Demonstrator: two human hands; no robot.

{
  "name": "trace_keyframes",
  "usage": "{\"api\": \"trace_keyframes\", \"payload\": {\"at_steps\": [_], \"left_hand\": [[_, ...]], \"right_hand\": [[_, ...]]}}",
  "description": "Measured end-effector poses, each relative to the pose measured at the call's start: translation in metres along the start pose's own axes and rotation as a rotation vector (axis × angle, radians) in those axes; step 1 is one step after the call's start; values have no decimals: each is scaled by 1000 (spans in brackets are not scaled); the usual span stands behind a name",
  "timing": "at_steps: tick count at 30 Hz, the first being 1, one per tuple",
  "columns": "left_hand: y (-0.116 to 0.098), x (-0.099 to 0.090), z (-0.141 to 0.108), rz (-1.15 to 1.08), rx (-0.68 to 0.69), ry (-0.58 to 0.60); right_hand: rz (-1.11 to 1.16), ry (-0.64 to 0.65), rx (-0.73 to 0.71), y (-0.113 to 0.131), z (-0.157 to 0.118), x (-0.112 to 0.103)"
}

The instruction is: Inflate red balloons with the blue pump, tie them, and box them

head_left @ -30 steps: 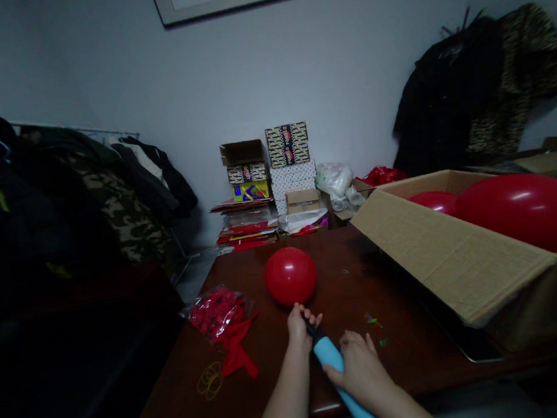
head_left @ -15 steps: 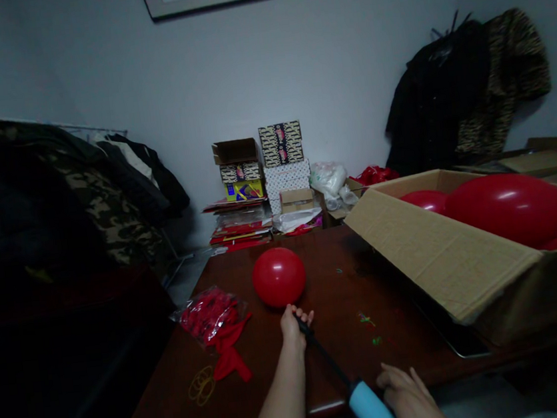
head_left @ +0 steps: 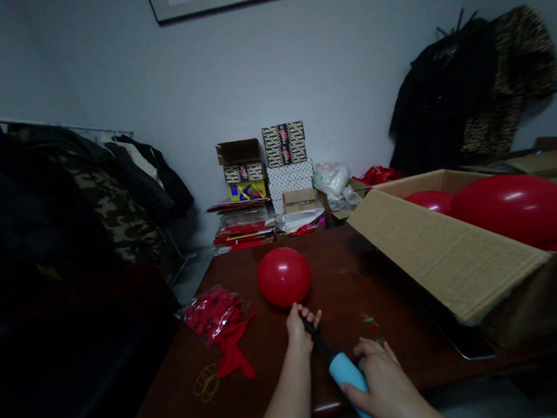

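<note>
A round red balloon (head_left: 284,277) stands at the tip of a hand pump with a light blue barrel (head_left: 348,377) and a black rod. My left hand (head_left: 301,324) is closed around the pump's black nozzle end and the balloon's neck. My right hand (head_left: 380,375) rests against the blue barrel, thumb on its near side and fingers stretched over the far side. The pump slants from the balloon down toward the lower right.
Left on the brown table (head_left: 333,296) lie a plastic bag of red balloons (head_left: 214,310), loose red balloons (head_left: 233,352) and yellow rubber bands (head_left: 206,383). On the right, an open cardboard box (head_left: 449,250) holds large inflated balloons (head_left: 514,209). A dark flat device (head_left: 467,342) lies beside it.
My right hand and the blue barrel have moved forward, up toward my left hand, and less black rod shows. The view has shifted slightly.
</note>
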State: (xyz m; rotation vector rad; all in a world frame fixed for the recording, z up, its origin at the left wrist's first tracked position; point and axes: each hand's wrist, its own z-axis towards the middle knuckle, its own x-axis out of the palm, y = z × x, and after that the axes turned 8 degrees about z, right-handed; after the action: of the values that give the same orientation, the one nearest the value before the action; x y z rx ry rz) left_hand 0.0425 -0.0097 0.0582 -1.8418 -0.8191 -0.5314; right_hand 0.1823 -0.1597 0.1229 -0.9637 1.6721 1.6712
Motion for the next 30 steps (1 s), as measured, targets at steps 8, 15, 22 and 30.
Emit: {"api": "trace_keyframes", "payload": {"at_steps": [8, 15, 22, 30], "left_hand": [[3, -3, -6, 23, -11, 25], [-2, -9, 1, 103, 64, 46], [-18, 3, 12, 114, 138, -2], [-55, 12, 24, 89, 168, -3]], "right_hand": [[-109, -87, -48, 19, 40, 15], [-81, -77, -54, 11, 40, 41], [-142, -126, -124, 3, 14, 22], [-59, 3, -110, -10, -24, -5]]}}
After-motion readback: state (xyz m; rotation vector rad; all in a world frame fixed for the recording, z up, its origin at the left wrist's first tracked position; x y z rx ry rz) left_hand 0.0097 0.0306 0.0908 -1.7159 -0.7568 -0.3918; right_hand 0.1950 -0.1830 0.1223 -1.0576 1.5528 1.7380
